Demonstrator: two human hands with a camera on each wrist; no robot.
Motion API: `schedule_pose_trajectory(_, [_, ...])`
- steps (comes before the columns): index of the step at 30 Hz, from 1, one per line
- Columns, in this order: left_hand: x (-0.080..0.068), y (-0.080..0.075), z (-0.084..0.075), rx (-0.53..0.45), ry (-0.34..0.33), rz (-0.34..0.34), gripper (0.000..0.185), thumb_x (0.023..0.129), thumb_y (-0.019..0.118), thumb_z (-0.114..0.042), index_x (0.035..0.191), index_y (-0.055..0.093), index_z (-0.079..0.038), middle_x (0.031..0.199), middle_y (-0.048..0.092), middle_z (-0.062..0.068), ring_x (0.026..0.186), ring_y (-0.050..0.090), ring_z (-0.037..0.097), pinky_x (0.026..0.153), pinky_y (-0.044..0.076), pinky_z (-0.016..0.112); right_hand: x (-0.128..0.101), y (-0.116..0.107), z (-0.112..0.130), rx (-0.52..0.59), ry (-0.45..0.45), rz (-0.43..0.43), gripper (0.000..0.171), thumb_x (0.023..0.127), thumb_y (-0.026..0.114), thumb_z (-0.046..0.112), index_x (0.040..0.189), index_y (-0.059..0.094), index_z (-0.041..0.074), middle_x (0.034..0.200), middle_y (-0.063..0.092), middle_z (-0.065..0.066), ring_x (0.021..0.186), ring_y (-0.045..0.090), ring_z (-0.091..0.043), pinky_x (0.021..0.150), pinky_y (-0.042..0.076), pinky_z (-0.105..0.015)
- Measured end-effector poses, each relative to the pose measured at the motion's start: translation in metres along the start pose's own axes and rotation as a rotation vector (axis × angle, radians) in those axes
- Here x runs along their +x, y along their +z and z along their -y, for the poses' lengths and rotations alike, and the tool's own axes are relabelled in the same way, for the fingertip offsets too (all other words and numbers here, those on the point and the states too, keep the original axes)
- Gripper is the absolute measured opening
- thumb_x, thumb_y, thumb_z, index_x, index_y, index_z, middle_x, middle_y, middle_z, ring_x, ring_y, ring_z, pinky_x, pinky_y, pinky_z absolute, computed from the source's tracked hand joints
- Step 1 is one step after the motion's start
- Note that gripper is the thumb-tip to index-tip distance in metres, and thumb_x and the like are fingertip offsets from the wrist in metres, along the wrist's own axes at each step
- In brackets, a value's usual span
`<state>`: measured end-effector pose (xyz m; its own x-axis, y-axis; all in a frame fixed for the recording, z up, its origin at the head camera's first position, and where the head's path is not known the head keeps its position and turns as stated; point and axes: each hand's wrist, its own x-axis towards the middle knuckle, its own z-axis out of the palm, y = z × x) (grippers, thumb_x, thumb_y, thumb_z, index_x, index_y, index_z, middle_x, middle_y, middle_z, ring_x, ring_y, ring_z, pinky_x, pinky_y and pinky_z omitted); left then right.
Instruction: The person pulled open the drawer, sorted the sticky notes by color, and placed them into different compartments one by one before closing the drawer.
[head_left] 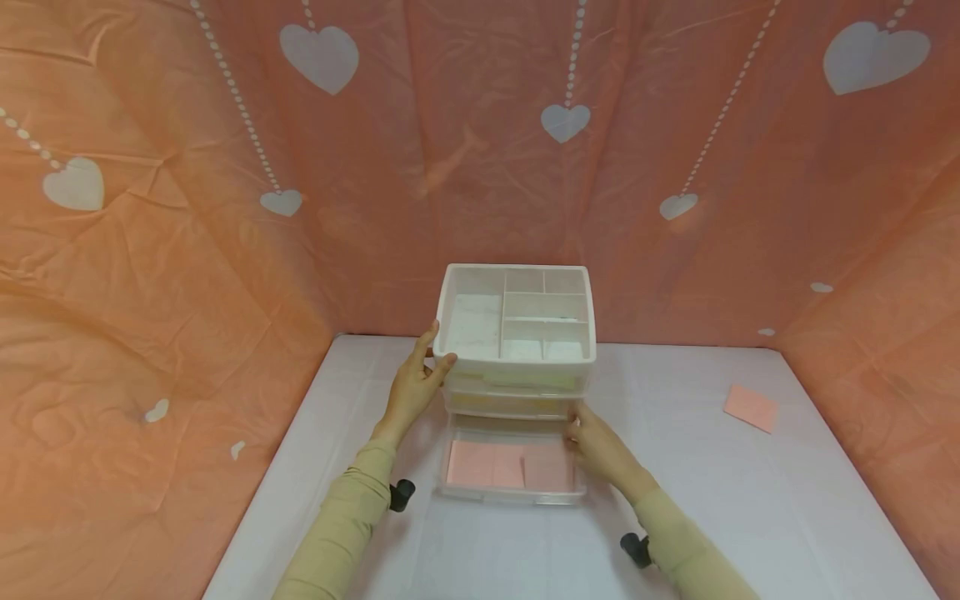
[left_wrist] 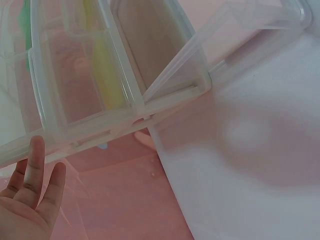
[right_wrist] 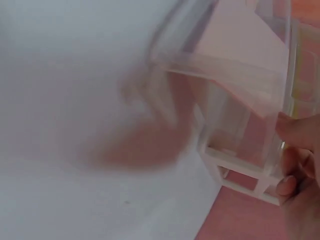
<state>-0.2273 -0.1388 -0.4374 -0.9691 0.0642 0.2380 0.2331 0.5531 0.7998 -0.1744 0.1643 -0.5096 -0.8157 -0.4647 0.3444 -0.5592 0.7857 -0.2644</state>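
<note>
A white organizer (head_left: 514,360) with a divided top tray stands at the back of the table. Its clear bottom drawer (head_left: 510,498) is pulled out and holds pink paper pieces (head_left: 483,463). My left hand (head_left: 412,383) rests against the organizer's left side, thumb near the front corner; in the left wrist view its fingers (left_wrist: 34,172) are mostly straight against the frame. At the drawer's right wall, my right hand (head_left: 603,446) pinches the edge. The right wrist view shows its thumb (right_wrist: 295,129) on the clear plastic and the other fingers curled.
Two upper drawers (head_left: 517,406) are closed, with yellow and green showing inside. A pink paper piece (head_left: 752,408) lies on the white table (head_left: 690,467) at the right. An orange cloth with hearts (head_left: 480,183) hangs behind and at both sides.
</note>
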Motion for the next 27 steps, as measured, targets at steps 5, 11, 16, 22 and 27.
schedule_pose_trajectory(5, [0.001, 0.000, 0.001, 0.002, 0.012, -0.001, 0.062, 0.091, 0.055, -0.043, 0.144, 0.023, -0.044, 0.121, 0.057, 0.015, 0.060, 0.056, 0.017, 0.060, 0.046, 0.028, 0.005, -0.005, -0.002, -0.070, -0.071, 0.058, 0.010, 0.074, 0.072, -0.001, 0.072, 0.064, 0.006, 0.085, 0.047, -0.004, 0.072, 0.051, -0.015, 0.066, 0.048, -0.032])
schedule_pose_trajectory(11, [0.001, 0.000, 0.002, -0.004, 0.011, -0.002, 0.063, 0.091, 0.055, -0.044, 0.144, 0.022, -0.044, 0.120, 0.056, 0.015, 0.062, 0.059, 0.026, 0.059, 0.045, 0.029, 0.010, -0.009, 0.003, -0.125, -0.051, 0.127, 0.015, 0.072, 0.070, 0.000, 0.062, 0.061, 0.007, 0.075, 0.044, -0.001, 0.064, 0.044, -0.013, 0.061, 0.043, -0.030])
schedule_pose_trajectory(16, [0.001, 0.001, 0.003, -0.003, 0.005, 0.003, 0.063, 0.091, 0.056, -0.043, 0.145, 0.023, -0.043, 0.119, 0.057, 0.015, 0.062, 0.059, 0.023, 0.060, 0.046, 0.028, 0.013, -0.009, 0.013, -0.160, 0.050, 0.203, 0.014, 0.074, 0.067, -0.001, 0.062, 0.061, 0.003, 0.079, 0.055, -0.007, 0.065, 0.051, -0.018, 0.062, 0.049, -0.034])
schedule_pose_trajectory(22, [0.000, 0.001, 0.002, -0.008, -0.002, 0.009, 0.062, 0.091, 0.055, -0.043, 0.144, 0.023, -0.044, 0.119, 0.057, 0.014, 0.064, 0.059, 0.024, 0.061, 0.046, 0.028, 0.004, -0.004, 0.011, -0.132, 0.066, 0.202, 0.012, 0.076, 0.070, 0.005, 0.067, 0.064, 0.002, 0.083, 0.057, -0.008, 0.066, 0.055, -0.020, 0.062, 0.050, -0.036])
schedule_pose_trajectory(27, [0.001, 0.001, 0.002, -0.015, -0.003, 0.002, 0.062, 0.091, 0.055, -0.042, 0.144, 0.023, -0.044, 0.119, 0.056, 0.015, 0.068, 0.061, 0.034, 0.061, 0.047, 0.029, -0.003, -0.005, 0.001, 0.032, 0.096, 0.183, 0.009, 0.082, 0.068, 0.012, 0.084, 0.071, 0.003, 0.089, 0.059, -0.004, 0.078, 0.060, -0.018, 0.072, 0.051, -0.033])
